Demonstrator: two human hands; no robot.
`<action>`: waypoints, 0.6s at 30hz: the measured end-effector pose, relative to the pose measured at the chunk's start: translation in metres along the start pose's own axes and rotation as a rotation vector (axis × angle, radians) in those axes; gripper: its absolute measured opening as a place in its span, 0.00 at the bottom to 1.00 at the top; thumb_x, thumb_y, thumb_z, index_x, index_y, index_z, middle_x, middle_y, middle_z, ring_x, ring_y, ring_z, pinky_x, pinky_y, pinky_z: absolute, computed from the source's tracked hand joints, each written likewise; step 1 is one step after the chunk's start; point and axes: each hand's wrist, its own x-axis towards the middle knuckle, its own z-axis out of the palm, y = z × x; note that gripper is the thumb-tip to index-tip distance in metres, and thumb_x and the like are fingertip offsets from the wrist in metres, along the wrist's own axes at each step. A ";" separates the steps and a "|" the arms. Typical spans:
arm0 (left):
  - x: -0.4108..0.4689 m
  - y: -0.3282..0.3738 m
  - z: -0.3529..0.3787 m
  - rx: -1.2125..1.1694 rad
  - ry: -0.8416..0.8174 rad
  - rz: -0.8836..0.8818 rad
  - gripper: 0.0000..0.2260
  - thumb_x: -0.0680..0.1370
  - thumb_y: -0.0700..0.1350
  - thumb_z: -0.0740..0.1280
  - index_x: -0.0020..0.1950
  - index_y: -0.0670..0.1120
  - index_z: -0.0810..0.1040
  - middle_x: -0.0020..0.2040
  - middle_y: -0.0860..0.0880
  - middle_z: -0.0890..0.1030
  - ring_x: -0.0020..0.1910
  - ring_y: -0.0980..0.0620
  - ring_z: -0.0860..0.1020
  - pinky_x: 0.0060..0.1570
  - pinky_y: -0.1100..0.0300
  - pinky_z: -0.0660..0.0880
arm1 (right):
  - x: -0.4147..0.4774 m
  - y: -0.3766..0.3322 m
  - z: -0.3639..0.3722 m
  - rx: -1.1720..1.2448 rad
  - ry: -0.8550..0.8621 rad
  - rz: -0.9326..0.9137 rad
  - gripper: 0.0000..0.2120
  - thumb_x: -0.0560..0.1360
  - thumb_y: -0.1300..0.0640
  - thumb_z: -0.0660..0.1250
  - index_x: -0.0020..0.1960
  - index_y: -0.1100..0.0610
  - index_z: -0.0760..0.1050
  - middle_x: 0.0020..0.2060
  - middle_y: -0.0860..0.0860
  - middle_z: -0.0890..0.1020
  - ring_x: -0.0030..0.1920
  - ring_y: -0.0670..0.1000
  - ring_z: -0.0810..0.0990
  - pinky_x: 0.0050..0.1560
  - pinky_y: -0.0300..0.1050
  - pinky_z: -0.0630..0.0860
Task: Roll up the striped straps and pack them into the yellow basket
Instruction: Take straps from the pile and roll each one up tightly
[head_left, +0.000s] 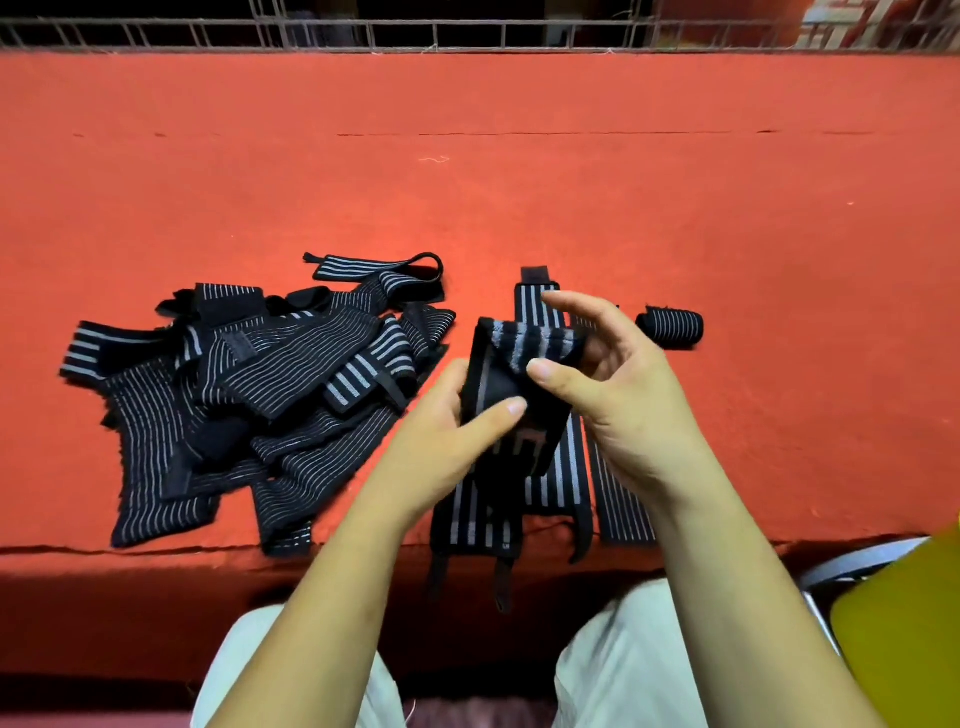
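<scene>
Winding up one striped strap (522, 345)

The left hand (447, 431) clamps it between thumb and fingers; the right hand (623, 400) pinches its folded end, forefinger lifted clear. If that pinch slackens, the springy fold may open. One finished roll (670, 327) lies beside; the pile (249, 395) waits left, the yellow basket (904, 623) at right.

Spread wall to wall with red cloth (519, 182), frayed at the near edge and flecked with one stray thread (434, 159), backed by a wire grid (467, 34), fronted by pale trousers (623, 675).
</scene>
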 end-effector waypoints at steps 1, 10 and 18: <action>0.000 0.000 0.001 0.093 -0.012 0.004 0.17 0.78 0.48 0.71 0.66 0.50 0.75 0.59 0.53 0.83 0.60 0.55 0.80 0.62 0.53 0.76 | 0.000 -0.003 0.001 -0.061 0.015 -0.035 0.20 0.73 0.67 0.74 0.61 0.51 0.79 0.55 0.50 0.84 0.58 0.49 0.82 0.60 0.47 0.78; 0.004 0.006 0.005 -0.071 0.079 0.045 0.15 0.75 0.47 0.68 0.61 0.49 0.80 0.56 0.44 0.84 0.60 0.43 0.81 0.65 0.40 0.73 | 0.000 0.001 0.011 -0.154 0.069 -0.144 0.16 0.72 0.74 0.68 0.51 0.57 0.81 0.50 0.49 0.85 0.54 0.48 0.83 0.58 0.47 0.79; 0.002 0.005 0.007 -0.312 0.076 0.074 0.15 0.79 0.48 0.66 0.64 0.45 0.77 0.60 0.42 0.83 0.62 0.43 0.80 0.59 0.52 0.76 | -0.004 0.008 0.017 -0.096 0.020 -0.037 0.18 0.71 0.75 0.67 0.48 0.53 0.82 0.60 0.49 0.82 0.62 0.45 0.80 0.65 0.54 0.76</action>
